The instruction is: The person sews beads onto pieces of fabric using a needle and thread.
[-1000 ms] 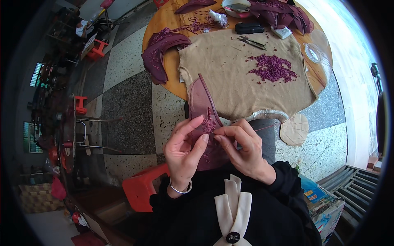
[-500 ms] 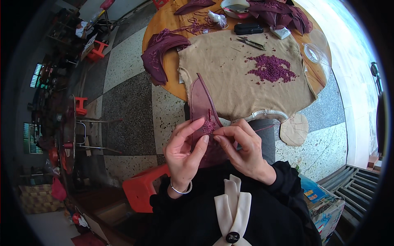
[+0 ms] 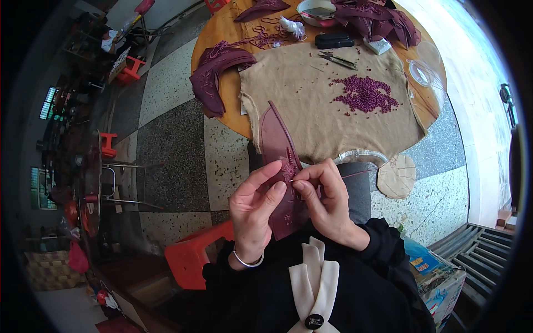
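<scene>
A sheer maroon fabric piece (image 3: 275, 136) with beaded flower embroidery (image 3: 288, 169) hangs between my hands, its pointed tip toward the table. My left hand (image 3: 252, 208) grips it from the left side, thumb and forefinger by the flower, the other fingers partly hidden. Pinched in my right hand (image 3: 328, 202), at the flower's lower right, is a sewing needle (image 3: 292, 180), of which only a small glint shows. Maroon thread (image 3: 355, 174) runs off to the right from that hand. Beyond, loose purple beads (image 3: 366, 94) lie heaped on a tan cloth (image 3: 294, 83).
On the round wooden table (image 3: 233, 119) are thread snips (image 3: 338, 60), a black case (image 3: 334, 40), a white bowl (image 3: 316, 12) and stacked maroon pieces (image 3: 214, 77). A clear round lid (image 3: 422, 72) lies at the right. A red stool (image 3: 189, 258) stands at my left.
Both hands and the fabric have shifted slightly to the right. The fabric has turned a little, showing more of its lower part. My right fingertips have moved up closer to the flower.
</scene>
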Available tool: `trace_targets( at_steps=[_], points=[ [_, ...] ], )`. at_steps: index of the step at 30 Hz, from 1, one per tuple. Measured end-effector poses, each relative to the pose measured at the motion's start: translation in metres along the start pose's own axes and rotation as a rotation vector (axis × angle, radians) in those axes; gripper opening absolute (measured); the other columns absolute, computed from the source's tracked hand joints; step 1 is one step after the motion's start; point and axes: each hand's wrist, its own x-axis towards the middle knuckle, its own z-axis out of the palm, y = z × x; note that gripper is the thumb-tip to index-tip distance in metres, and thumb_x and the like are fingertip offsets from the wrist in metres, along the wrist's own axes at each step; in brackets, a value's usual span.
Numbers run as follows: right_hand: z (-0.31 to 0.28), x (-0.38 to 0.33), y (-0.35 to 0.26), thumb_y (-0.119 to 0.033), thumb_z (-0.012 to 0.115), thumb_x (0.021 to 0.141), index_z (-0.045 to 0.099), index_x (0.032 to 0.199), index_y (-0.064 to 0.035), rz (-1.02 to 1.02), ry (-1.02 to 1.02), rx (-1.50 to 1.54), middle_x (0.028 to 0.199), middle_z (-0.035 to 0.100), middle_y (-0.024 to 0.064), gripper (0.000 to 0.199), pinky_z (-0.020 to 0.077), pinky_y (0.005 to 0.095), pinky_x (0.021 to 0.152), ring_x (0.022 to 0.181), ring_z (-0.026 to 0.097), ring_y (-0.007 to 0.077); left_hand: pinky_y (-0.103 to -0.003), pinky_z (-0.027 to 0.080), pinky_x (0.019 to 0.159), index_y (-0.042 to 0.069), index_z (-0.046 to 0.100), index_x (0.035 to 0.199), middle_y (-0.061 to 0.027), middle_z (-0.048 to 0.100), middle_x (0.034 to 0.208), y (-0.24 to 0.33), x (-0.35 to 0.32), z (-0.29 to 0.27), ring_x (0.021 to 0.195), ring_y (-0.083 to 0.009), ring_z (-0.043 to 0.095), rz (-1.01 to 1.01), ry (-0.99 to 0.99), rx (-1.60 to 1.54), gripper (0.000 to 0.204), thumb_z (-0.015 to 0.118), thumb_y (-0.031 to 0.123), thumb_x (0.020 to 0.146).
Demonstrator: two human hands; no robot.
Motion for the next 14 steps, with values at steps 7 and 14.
trace_targets(
  at_steps=[7,14],
  points=[
    [0.003,-0.003,0.005,-0.001,0.065,0.085,0.060,0.089,-0.0012,-0.033,0.050,0.015,0.079,0.052,0.0063,0.007,0.0407,0.0265,0.061,0.072,0.050,0.0160,-0.024,0.049,0.089,0.000,0.060,0.119,-0.0073,0.066,0.106,-0.011,-0.001,0.000,0.096,-0.0120,0.062,-0.003,-0.018,-0.159,0.034,0.060,-0.009,0.085],
    [0.001,-0.004,0.007,-0.003,0.065,0.086,0.061,0.091,-0.0020,0.093,0.024,0.191,0.087,0.053,0.0064,0.007,0.0423,0.0275,0.067,0.075,0.051,0.0188,-0.027,0.049,0.091,0.001,0.060,0.119,-0.0102,0.066,0.109,-0.011,0.002,-0.001,0.098,-0.0150,0.063,-0.153,-0.012,-0.331,0.035,0.059,-0.009,0.085]
  ],
)
